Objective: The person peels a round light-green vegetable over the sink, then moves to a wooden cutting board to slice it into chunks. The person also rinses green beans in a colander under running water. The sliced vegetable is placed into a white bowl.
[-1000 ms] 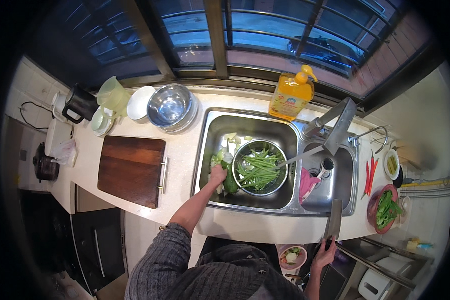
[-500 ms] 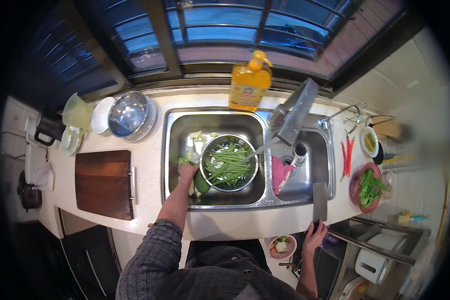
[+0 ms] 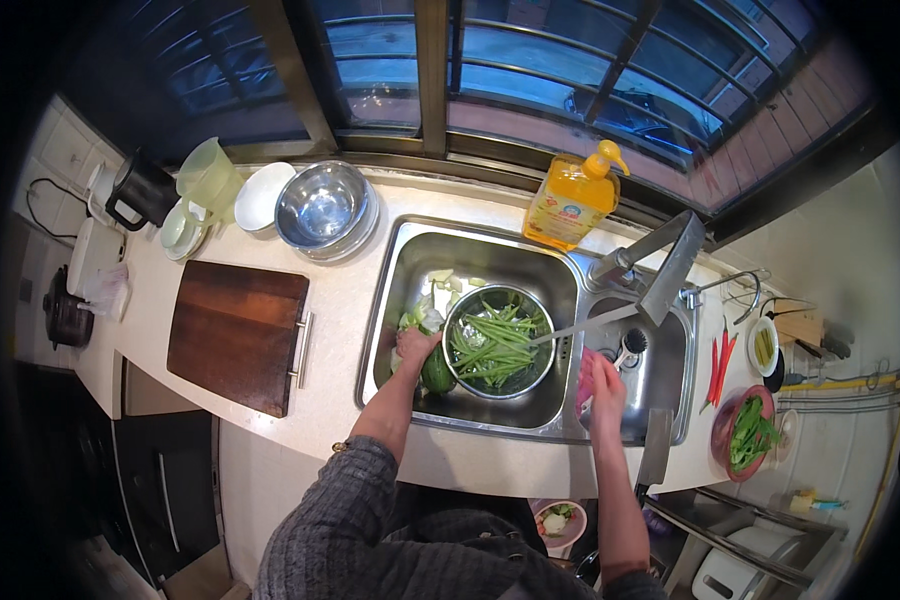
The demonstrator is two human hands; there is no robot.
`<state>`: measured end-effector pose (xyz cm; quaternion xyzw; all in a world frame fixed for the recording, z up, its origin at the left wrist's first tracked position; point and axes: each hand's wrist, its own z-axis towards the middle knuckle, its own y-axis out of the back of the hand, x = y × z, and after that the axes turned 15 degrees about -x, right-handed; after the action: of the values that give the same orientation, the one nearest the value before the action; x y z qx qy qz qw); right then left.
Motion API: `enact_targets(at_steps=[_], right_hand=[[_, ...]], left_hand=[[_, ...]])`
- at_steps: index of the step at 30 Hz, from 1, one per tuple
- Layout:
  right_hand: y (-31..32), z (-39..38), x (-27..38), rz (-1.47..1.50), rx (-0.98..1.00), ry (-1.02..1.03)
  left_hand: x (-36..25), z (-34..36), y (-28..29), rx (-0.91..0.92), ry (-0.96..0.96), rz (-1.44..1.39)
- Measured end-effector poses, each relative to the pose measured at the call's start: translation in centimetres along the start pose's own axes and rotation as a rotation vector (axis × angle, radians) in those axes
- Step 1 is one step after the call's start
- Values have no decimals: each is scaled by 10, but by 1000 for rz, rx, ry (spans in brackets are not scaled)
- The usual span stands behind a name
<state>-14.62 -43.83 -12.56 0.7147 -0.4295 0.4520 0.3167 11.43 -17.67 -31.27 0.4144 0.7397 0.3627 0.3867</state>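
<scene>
My left hand [image 3: 417,348] is down in the large sink at the left of a steel bowl [image 3: 551,366]. Its fingers curl among pale green leafy scraps [image 3: 422,318]; what they grip is not clear. Just below it lies a dark green, rounded vegetable [image 3: 437,376]. Long green beans [image 3: 495,345] sit in water in the bowl, with a stream running in from the faucet [image 3: 660,280]. My right hand [image 3: 606,388] is closed on a pink cloth [image 3: 586,382] in the small sink. Beside that wrist, a cleaver [image 3: 656,448] lies across the counter's front edge.
Left of the sink are a wooden cutting board [image 3: 238,335] and stacked steel bowls [image 3: 322,208]. An orange soap pump bottle [image 3: 571,205] stands behind. At right are red chillies [image 3: 719,365] and a bowl of greens [image 3: 752,438]. Below the counter is a scrap bowl [image 3: 558,523].
My right hand has let go of the cleaver at the counter edge and moved up to the pink cloth. My left hand stays beside the bowl. The whole view has shifted and tilted.
</scene>
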Motion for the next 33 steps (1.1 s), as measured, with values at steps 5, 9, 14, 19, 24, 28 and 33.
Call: enact_targets(at_steps=[5, 9, 14, 19, 24, 28, 33], right_hand=[[-97, 68, 19, 323, 184, -634], [-119, 79, 20, 258, 355, -825], [-105, 64, 31, -167, 543, -567], [-92, 54, 35, -168, 595, -431], [-97, 23, 15, -405, 753, 57], [-107, -6, 0, -366, 771, 150], [-66, -7, -1, -247, 484, -1]], left_hand=[[21, -5, 5, -22, 17, -165], [39, -14, 10, -32, -5, -422], [50, -48, 30, -248, -147, -584], [32, -89, 79, -594, -408, -555], [0, -105, 142, -338, -432, -733], [-48, -122, 134, 137, -261, -1064], [-99, -117, 62, 476, -208, -851]])
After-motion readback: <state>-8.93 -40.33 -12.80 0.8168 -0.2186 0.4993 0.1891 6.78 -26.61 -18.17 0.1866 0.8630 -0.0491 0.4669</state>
